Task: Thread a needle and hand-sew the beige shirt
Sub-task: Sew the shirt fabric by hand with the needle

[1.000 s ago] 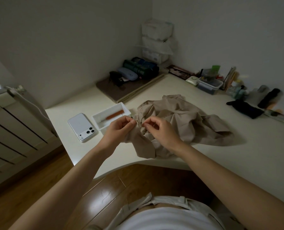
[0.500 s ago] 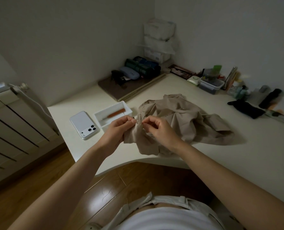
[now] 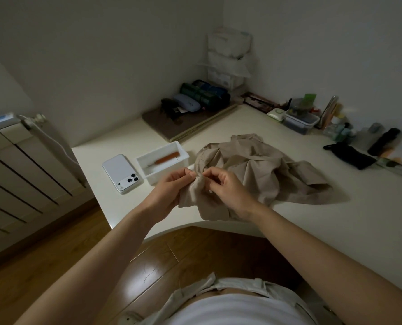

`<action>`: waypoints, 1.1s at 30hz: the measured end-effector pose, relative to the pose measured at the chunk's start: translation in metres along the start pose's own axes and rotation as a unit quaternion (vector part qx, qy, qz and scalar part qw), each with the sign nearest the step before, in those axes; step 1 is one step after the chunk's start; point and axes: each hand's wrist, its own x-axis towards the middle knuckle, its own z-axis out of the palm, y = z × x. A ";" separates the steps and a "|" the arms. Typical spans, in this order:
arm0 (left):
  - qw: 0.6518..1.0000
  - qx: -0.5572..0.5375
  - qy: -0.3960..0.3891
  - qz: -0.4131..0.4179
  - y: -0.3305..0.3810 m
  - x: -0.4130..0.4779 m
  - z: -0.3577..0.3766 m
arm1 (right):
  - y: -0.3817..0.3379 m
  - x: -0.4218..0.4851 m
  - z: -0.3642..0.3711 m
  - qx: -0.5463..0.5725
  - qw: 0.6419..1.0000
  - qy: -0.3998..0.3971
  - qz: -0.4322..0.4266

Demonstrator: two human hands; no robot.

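At my far left a white radiator (image 3: 19, 165) stands against the wall, above the wooden floor. Next comes the corner of the pale desk (image 3: 336, 221), where a white phone (image 3: 120, 171) lies face down with its camera lenses toward me. Just beside it, to the right, sits a small white tray (image 3: 169, 176), and an orange-handled tool (image 3: 168, 157) rests slanted inside it.

My left hand (image 3: 171, 187) is raised in front of the tray, near the desk's front edge. Its thumb and fingers are curled and they pinch a gathered fold of the beige shirt (image 3: 261, 170). The cloth below that pinch hangs down between my two hands and over the edge of the desk.

My right hand (image 3: 229, 187) is just beside the left, almost touching it. Its thumb and forefinger are closed on the same bunched ridge of cloth, and the other fingers are curled in behind them. Whether a needle or thread sits between those fingertips I cannot tell; it is too fine to see in this dim light.

The rest of the shirt lies crumpled on the desk to the right of my hands. Beyond it, near the wall, stand a clear lidded box (image 3: 300, 121) and a black pouch (image 3: 350, 156).
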 end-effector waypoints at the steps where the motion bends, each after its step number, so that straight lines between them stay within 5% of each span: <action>1: 1.000 0.006 0.008 0.003 -0.001 -0.001 0.001 | 0.000 0.000 0.001 0.006 1.000 0.000 0.002; 24: 0.990 0.073 0.112 0.047 -0.008 0.014 0.006 | -0.004 0.014 0.001 0.005 0.998 0.057 0.032; 33: 0.986 0.107 0.127 0.032 -0.004 0.027 0.007 | -0.008 0.019 -0.005 -0.149 0.982 0.063 -0.096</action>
